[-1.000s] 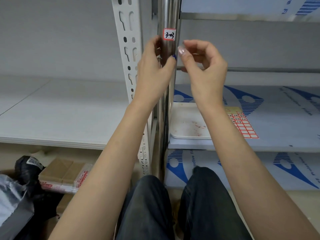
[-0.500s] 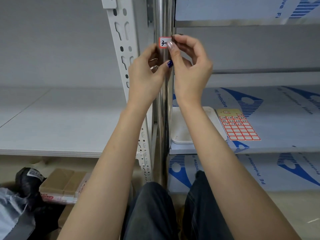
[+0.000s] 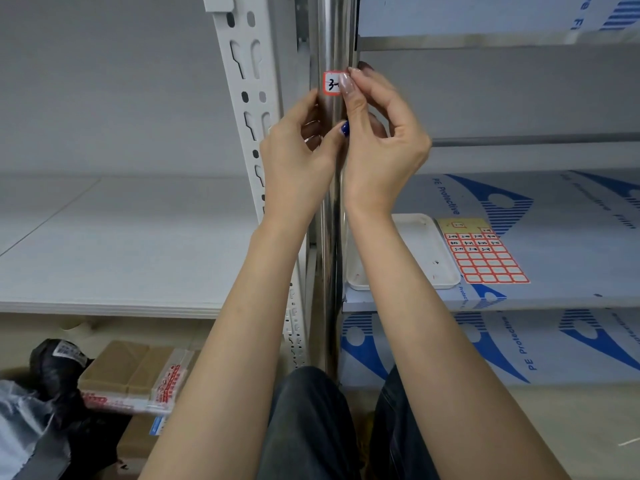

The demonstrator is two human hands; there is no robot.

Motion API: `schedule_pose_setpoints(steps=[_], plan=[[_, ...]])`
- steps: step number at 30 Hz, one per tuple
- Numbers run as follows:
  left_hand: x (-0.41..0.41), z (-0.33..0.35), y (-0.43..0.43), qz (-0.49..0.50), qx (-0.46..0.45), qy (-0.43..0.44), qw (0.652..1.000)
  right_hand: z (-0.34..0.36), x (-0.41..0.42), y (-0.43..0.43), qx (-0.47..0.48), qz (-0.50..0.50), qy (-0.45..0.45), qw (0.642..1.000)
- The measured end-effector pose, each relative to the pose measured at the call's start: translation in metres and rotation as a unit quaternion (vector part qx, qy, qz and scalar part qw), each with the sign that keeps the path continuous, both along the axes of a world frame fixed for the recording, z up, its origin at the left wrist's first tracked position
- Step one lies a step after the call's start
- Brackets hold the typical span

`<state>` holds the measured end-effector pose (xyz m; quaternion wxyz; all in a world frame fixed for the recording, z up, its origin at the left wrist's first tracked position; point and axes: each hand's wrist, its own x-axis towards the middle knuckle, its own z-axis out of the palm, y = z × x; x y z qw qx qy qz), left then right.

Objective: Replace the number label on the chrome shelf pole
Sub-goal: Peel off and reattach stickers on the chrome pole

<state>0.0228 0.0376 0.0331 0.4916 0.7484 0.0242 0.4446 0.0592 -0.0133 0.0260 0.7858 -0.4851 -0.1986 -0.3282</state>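
Risen, right hand (image 3: 381, 147) now pinches red-bordered white number label (image 3: 331, 83); left hand (image 3: 294, 161), just below, grips shiny chrome pole (image 3: 330, 36); peeling looks imminent.

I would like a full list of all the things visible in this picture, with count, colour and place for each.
chrome pole: 1, silver, centre, upright
number label: 1, white with red border, on the pole
slotted upright: 1, white, left of the pole
tray: 1, white, right of the pole
label sheet: 1, red-bordered labels, right of the tray
cardboard pack: 1, brown, clear-wrapped, lower left
bag: 1, black, far lower left
left hand: 1, grips the pole below the label
right hand: 1, pinches the label's right edge
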Motion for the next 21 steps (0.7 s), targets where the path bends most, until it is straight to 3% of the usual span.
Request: schedule_pose_setpoints(steps=[21], plan=[[0.0017,-0.0028,-0.0053,0.040,0.000,-0.009,0.999,0.0032,-0.0015,0.0029,-0.005,-0.015,0.020,1.000]])
